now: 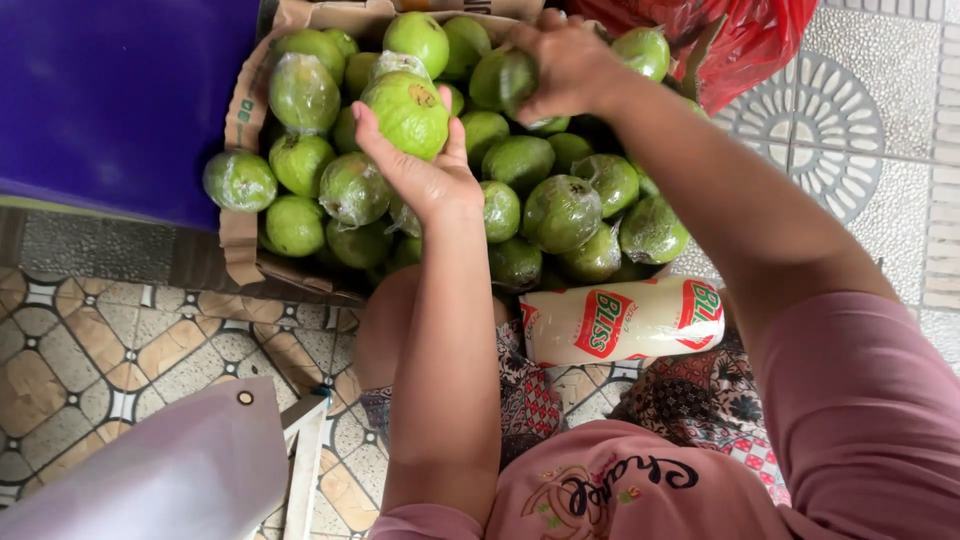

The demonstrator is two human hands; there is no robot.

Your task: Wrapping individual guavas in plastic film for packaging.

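1. About two dozen round green plastic-wrapped guavas fill one torn brown cardboard box (240,235).
2. The left hand (425,175), fingers wrapped beneath, lifts one bumpy, glossy guava (405,112) above the pile.
3. The right hand (565,62) clamps another guava (500,78) at the box's far edge.
4. One white roll of bags (620,320) lies just beside the box.

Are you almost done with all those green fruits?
Most fruits in the box already look wrapped in clear film. The left hand holds a wrapped fruit; the right hand grips another fruit. Whether any unwrapped ones remain underneath, I cannot tell.
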